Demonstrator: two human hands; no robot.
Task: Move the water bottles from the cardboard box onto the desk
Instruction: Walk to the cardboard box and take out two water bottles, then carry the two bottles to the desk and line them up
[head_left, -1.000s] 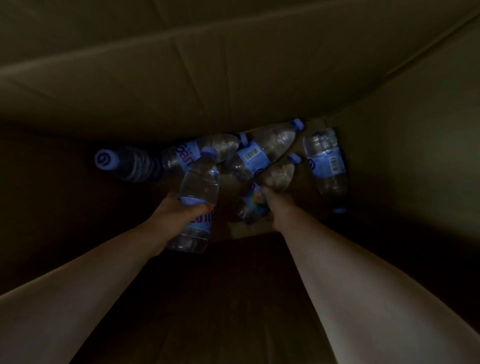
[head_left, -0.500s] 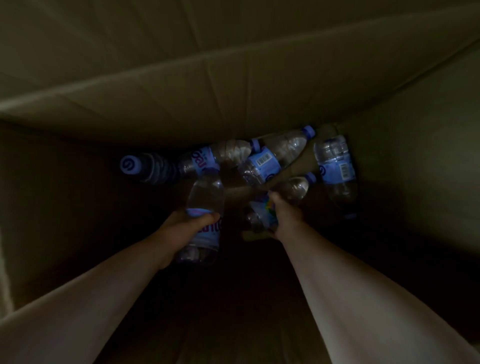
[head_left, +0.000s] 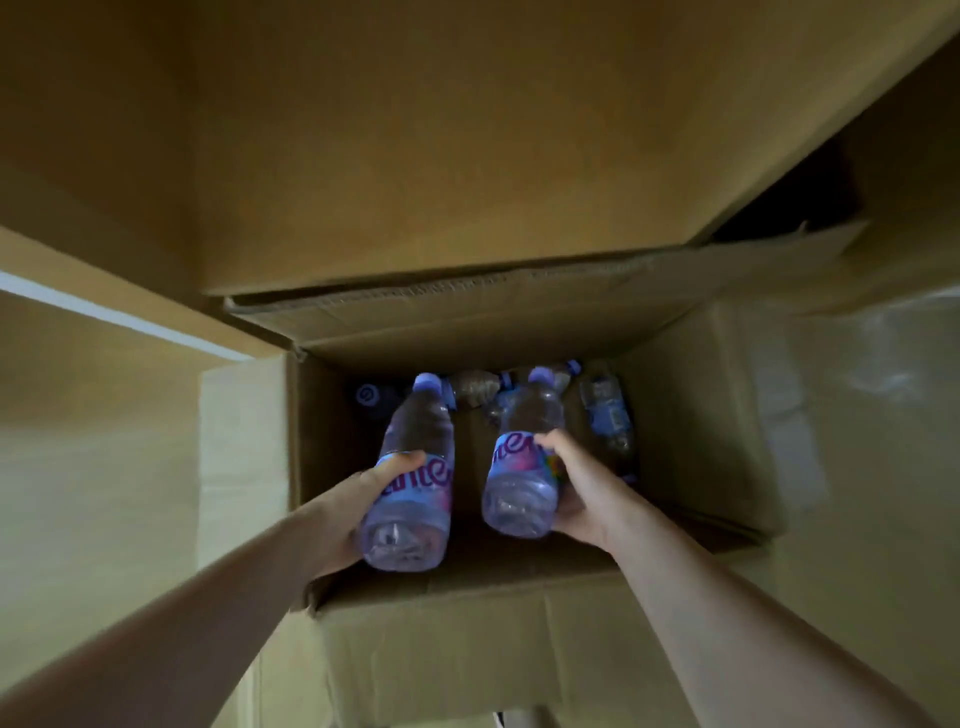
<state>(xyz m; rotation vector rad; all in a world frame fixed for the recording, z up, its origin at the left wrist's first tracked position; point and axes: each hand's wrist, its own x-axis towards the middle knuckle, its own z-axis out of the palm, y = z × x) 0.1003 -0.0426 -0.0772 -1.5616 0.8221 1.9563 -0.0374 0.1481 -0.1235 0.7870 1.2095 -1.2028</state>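
Now, left hand (head_left: 347, 512): it is gripping a water bottle, thumb curling over the label and the other fingers wrapping round the far side, out of sight
Left bottle (head_left: 415, 478): it is tilting with its purple cap pointing away from the person and its clear base turning toward the camera, hanging above the open cardboard box (head_left: 691, 415)
Right hand (head_left: 582, 488): it is grasping a second bottle from the right side, fingers curling round the label and the palm cupping the lower body
Right bottle (head_left: 522, 467): it is leaning the same way as the first, cap far and base near, just beside the left bottle but not touching it
Remaining bottles (head_left: 605, 410): several are lying on their sides at the far end of the box floor, crowding together; one dark cap with a round mark (head_left: 368, 396) is showing at the far left, and the exact count is too dim to tell
Box flaps: the far flap (head_left: 467, 306) is standing open behind the bottles, the near flap (head_left: 467, 639) is folding down toward the person under both forearms
Surroundings: larger cardboard panels (head_left: 363, 130) are filling the view above and to the sides
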